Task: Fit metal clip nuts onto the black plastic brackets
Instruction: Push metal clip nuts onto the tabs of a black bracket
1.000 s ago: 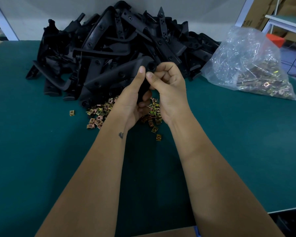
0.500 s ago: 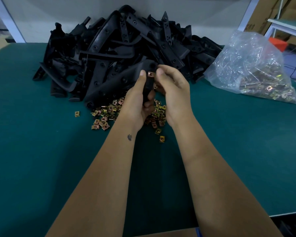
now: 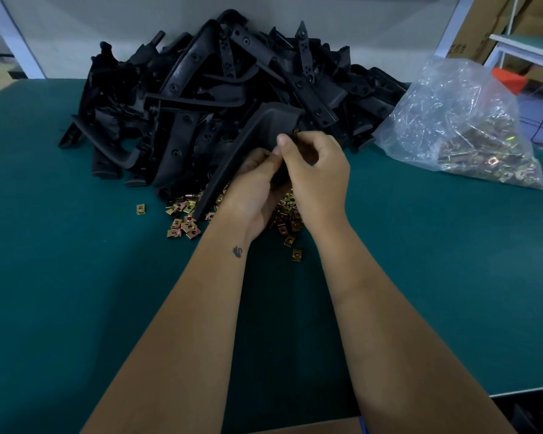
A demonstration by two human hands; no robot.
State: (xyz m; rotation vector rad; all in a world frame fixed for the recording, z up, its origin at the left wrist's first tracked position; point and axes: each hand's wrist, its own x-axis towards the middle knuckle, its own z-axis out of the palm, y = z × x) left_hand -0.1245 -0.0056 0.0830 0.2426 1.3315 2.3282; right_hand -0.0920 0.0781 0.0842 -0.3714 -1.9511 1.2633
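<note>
A long black plastic bracket (image 3: 248, 142) is held tilted above the table, its lower end over the loose nuts. My left hand (image 3: 253, 195) grips it from below, fingers curled round its edge. My right hand (image 3: 318, 180) pinches a small brass-coloured clip nut (image 3: 296, 132) at the bracket's upper end, thumb and fingers closed on it; most of the nut is hidden. Several loose clip nuts (image 3: 184, 225) lie scattered on the green table (image 3: 76, 277) under my hands.
A big heap of black brackets (image 3: 220, 83) fills the back of the table. A clear plastic bag of clip nuts (image 3: 464, 126) lies at the right. A single nut (image 3: 141, 209) lies apart at the left. The table's front edge runs at lower right.
Both hands have turned the bracket, so its long body now slopes down to the left. My right hand has closed more tightly on the nut at the bracket's top end.
</note>
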